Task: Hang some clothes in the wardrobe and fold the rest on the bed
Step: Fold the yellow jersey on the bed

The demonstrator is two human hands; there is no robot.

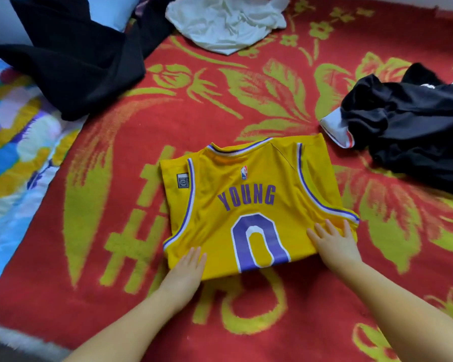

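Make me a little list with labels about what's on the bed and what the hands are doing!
surface: red blanket with yellow flowers
main item: yellow jersey, folded, reads YOUNG 0
left hand: flat on the jersey's near left edge
right hand: flat on the jersey's near right corner
far left: black garment, unfolded
far middle: white garment, crumpled
right: black clothes, heaped
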